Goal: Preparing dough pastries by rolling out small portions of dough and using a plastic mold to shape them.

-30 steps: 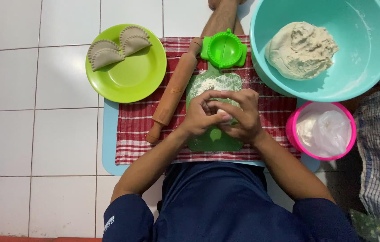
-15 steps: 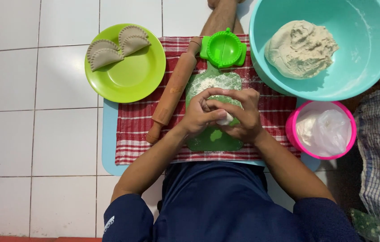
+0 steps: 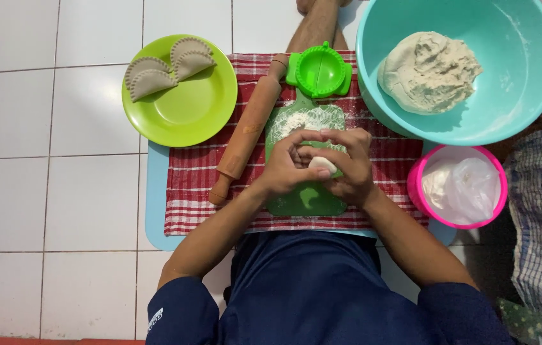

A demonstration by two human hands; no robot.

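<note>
there, dough piece (image 3: pixel 319 164) between both hands

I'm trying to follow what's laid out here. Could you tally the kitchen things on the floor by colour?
Green: 3 (plate, dumpling press, cutting board)
Teal: 1 (big bowl of dough)
Pink: 1 (small bowl)
Brown: 1 (wooden rolling pin)
Red-and-white: 1 (checked cloth)
Light blue: 1 (mat)
Total: 8

Before you, the white tiled floor (image 3: pixel 60 191) carries a green plate (image 3: pixel 188 115) far left, a blue mat (image 3: pixel 154 211) centre, and a teal bowl (image 3: pixel 526 96) and pink tub (image 3: pixel 421 185) right.
</note>
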